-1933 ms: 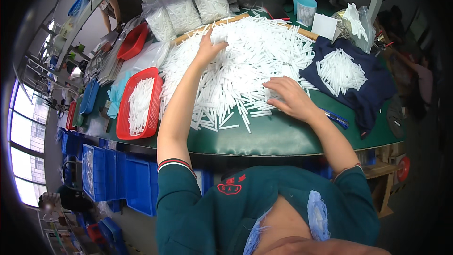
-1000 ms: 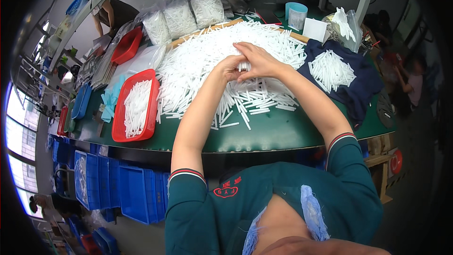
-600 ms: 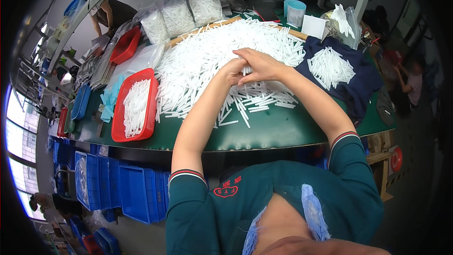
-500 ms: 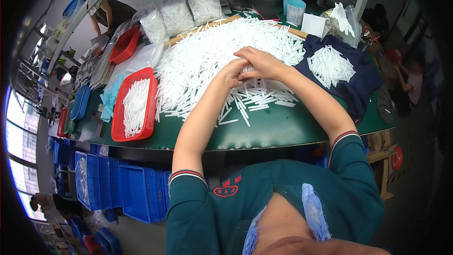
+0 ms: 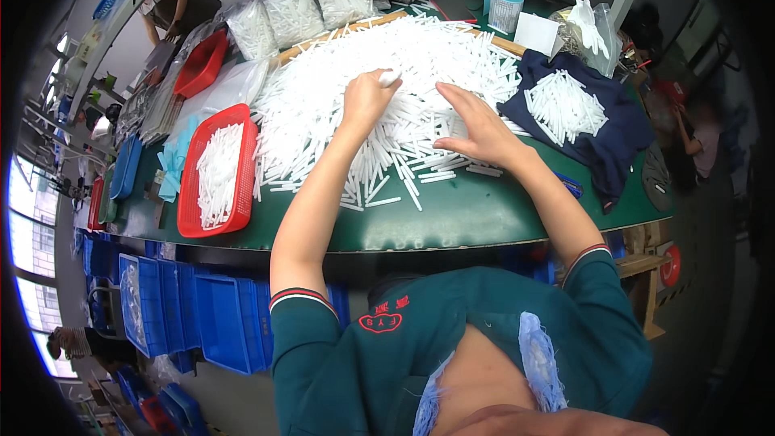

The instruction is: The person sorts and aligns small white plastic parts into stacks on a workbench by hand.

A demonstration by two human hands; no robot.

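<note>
Clutching a small bundle of white sticks (image 5: pixel 390 77), the left hand (image 5: pixel 369 99) is curled tight over the loose heap (image 5: pixel 436 48). The right hand (image 5: pixel 489 134) is spread wide, thumb apart, and looks empty. Left of both hands stands a red basket (image 5: pixel 246 163) of sticks; right, a dark blue cloth (image 5: pixel 609 163) bears another pile (image 5: pixel 565 107).

Three filled bags (image 5: pixel 292 16), one navy cloth (image 5: pixel 607 163), white sticks (image 5: pixel 436 52) uncountable.
</note>
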